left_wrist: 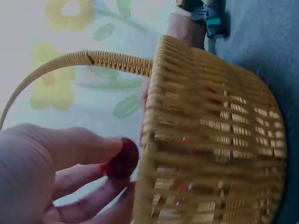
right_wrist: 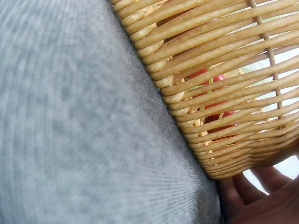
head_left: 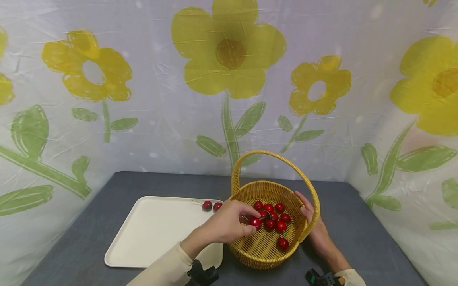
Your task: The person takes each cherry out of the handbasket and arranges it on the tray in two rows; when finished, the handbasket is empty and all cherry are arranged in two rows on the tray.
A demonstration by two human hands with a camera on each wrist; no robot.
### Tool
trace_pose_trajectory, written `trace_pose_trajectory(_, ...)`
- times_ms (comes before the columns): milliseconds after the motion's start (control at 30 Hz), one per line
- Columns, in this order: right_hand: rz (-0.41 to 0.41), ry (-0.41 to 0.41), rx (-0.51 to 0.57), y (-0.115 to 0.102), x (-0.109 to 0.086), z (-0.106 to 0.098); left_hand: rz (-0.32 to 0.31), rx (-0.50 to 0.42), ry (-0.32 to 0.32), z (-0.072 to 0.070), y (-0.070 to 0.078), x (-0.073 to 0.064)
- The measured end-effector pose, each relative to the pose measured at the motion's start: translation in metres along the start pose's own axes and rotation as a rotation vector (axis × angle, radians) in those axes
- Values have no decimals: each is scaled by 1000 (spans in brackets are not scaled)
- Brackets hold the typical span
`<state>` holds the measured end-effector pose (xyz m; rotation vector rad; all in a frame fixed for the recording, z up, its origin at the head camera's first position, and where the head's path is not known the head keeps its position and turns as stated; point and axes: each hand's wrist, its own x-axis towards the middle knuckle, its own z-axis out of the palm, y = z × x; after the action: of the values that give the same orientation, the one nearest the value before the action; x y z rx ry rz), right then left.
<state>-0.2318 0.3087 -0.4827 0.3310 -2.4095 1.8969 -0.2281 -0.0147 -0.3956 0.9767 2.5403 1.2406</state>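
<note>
Nearest are two pale sleeves (head_left: 164, 270) and a dark wrist device (head_left: 204, 274) at each wrist. The left hand (head_left: 230, 222) pinches one cherry (head_left: 255, 223) between thumb and fingers, over the left part of the basket (head_left: 250, 260). The left wrist view shows this pinch side-on, just beside the rim; the head view partly covers it with the fingers. The right hand (head_left: 315, 224) rests against the basket's right side, fingers at the rim; whether they curl over it cannot be told.

The basket stands on the grey tabletop (head_left: 372, 246), just beside the tray's right edge. Inside lie a cluster of cherries (head_left: 269, 225) and one separate cherry (head_left: 282, 243) toward the near right wall. The right wrist view shows the basket's lower edge on the cloth and red fruit through gaps in the weave. The handle (head_left: 262, 152) arches above.

Left of the basket, the white tray (head_left: 157, 234) carries two cherries (head_left: 207, 205) near its far right corner. Beyond the tabletop's far edge hangs a curtain (head_left: 161, 119) with yellow flowers (head_left: 200, 35).
</note>
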Motion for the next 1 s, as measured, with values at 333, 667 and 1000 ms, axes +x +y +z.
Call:
trace_pose_trajectory(333,-13,-8,26,-1,0,0,93,-124,158,-28,-5,-35)
trace_pose_trajectory(667,-6,-6,42,-1,0,2,40,-157,359,-67,-19,-88)
trace_pose_trajectory(1000,-1,4,24,-1,0,3,23,-170,518,-113,-35,-146)
